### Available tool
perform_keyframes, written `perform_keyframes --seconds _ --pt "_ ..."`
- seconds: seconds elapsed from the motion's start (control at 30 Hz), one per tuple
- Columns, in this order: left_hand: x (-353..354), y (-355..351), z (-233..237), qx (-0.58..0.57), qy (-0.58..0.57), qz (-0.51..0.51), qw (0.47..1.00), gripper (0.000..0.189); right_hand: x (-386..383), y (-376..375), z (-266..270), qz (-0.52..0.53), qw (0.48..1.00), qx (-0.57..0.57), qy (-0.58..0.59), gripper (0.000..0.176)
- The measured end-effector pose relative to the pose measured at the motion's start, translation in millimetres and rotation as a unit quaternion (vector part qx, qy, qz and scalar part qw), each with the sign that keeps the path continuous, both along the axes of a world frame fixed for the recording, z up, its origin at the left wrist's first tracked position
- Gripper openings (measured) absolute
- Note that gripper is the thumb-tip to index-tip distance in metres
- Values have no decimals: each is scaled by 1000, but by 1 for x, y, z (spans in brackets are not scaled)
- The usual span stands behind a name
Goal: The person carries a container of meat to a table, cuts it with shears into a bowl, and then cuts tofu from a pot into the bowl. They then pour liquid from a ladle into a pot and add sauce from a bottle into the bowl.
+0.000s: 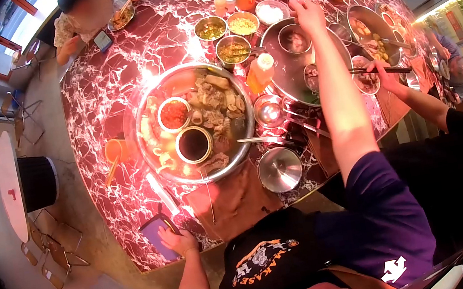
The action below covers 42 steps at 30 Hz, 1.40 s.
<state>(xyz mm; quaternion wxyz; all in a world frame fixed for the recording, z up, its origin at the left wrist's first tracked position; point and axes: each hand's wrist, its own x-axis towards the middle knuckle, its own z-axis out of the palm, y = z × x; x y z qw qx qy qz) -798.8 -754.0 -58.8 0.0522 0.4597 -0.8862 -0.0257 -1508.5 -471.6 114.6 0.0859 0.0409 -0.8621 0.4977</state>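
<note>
My right hand point(308, 14) reaches far across the counter, fingers bent together above a metal bowl with meat point(293, 39). What its fingers hold, if anything, is too small to make out. Left of it stands a bowl of white bits point(270, 12). Below the bowl with meat is a large steel pan point(285, 69). Down at the counter's front edge, my left hand point(178, 241) lies with its fingers on a flat purple rectangular piece point(158, 236). A dark curved strip point(169, 223) runs along that piece, by the fingers.
A wide steel basin point(151, 170) holds meat in broth and two sauce pots. Nearby are a sauce bottle point(264, 69), a knife point(261, 139) and a steel lid point(280, 169). A co-worker's hand point(379, 76) grips long chopsticks at right. Someone sits eating across the counter point(73, 109).
</note>
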Motion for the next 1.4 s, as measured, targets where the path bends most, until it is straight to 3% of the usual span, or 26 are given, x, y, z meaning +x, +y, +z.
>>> perform_keyframes --seconds 0.07,0.13,0.17,0.23,0.43,0.63,0.7,0.97,1.1,1.3,1.37,1.4 --pt "-3 -4 6 18 -15 14 1000 48 42 -1 6 -28 999 -31 11 35" --pt "-4 -3 9 23 -6 17 1000 48 88 -3 12 -48 969 -244 0 30" --pt "-6 -3 10 30 2 23 999 49 106 -3 14 -50 968 -247 2 30" --pt "-5 -4 8 35 -1 20 999 49 136 2 18 -41 933 -358 26 28" --pt "-2 -4 1 10 10 7 1000 50 193 25 34 54 897 -432 73 38" --pt "0 1 6 21 -6 22 1000 48 181 33 39 56 922 -376 74 35" --pt "-1 -3 2 13 -13 22 1000 48 146 29 32 85 917 -391 4 34" --pt "7 -3 -6 -32 24 -6 999 49 55 -9 39 176 934 -273 -146 31" --pt "6 -4 -10 -29 33 12 999 50 29 -33 23 136 931 -247 -232 27" --pt "9 -5 -6 -10 45 11 999 52 -5 -41 3 70 971 -45 -223 46" --pt "10 -6 -7 -19 73 0 997 52 8 -38 11 6 996 14 -90 49" --pt "10 -7 -9 -14 76 -2 997 51 27 -34 6 -57 995 -76 -1 49"
